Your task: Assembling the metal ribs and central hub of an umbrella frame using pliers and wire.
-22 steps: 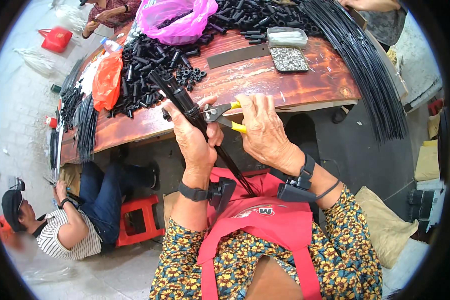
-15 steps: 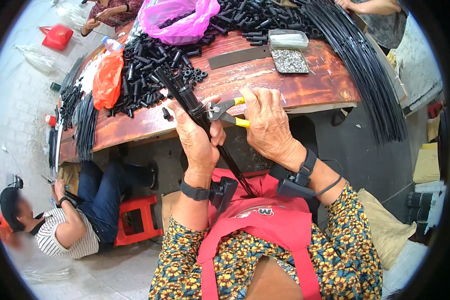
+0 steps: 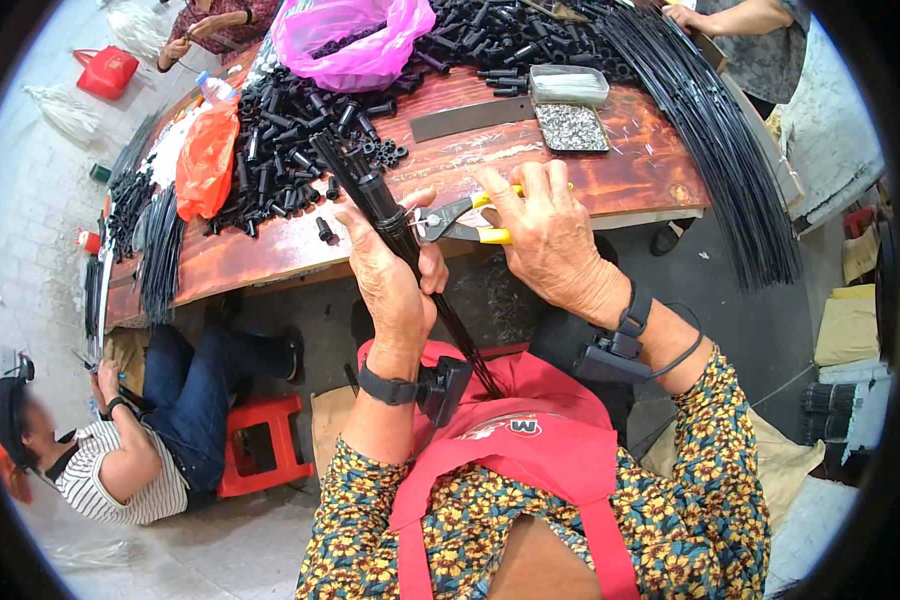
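Note:
My left hand (image 3: 397,278) is wrapped round a bundle of thin black rods (image 3: 372,190) with a dark collar, much like a folded umbrella frame. The bundle stands tilted, its lower end resting against the red apron (image 3: 545,390) over my lap. In my right hand (image 3: 550,235) is a pair of pliers (image 3: 495,236) with yellow handles and grey jaws. The jaws are at the collar, beside my left fingers, where a short pale wire end shows. Whether they grip it I cannot tell.
The wooden table (image 3: 470,155) holds heaped black tubular parts (image 3: 300,140), a pink bag (image 3: 355,45), an orange bag (image 3: 208,165), a metal bar (image 3: 470,118), a tray of small metal pieces (image 3: 572,128) and long black rods (image 3: 710,150). Another person (image 3: 120,440) sits at left; others stand across the table.
The pliers' handles have spread a little in my right hand, which has shifted slightly right. My left hand keeps its hold on the bundle. The view has moved slightly.

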`<state>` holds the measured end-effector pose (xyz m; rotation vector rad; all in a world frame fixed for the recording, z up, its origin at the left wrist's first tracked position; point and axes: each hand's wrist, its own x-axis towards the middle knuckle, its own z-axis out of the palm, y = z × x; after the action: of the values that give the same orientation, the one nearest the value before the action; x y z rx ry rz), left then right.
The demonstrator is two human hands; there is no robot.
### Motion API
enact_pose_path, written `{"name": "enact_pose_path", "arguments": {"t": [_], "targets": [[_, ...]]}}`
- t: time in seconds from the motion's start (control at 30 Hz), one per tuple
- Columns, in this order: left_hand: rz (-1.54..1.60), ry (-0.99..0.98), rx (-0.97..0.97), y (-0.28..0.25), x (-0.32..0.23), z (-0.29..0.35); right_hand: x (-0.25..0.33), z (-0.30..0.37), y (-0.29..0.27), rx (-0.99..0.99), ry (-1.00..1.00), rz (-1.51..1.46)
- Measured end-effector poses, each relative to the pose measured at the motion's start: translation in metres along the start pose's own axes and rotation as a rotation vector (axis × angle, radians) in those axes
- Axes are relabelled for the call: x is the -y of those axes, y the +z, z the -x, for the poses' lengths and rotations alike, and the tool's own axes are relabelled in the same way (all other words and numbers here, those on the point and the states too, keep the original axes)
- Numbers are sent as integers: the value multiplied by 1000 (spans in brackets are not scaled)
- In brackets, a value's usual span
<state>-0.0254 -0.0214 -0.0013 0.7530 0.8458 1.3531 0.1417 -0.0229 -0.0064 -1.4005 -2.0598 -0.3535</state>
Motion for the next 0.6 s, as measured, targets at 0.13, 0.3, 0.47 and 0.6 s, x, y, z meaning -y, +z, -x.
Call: {"name": "enact_pose_path", "arguments": {"t": [0.13,0.3,0.47,0.6], "targets": [[-53,7,17,0,1,0,4,2,10,-76,-7,-46],[-50,2,34,-4,1,0,5,3,10,-43,5,-6],[-59,27,36,-1,-1,4,-14,-6,-6,13,-120,-100],[30,173,138,-3,9,8,-42,-21,-15,746,-63,-916]]}}
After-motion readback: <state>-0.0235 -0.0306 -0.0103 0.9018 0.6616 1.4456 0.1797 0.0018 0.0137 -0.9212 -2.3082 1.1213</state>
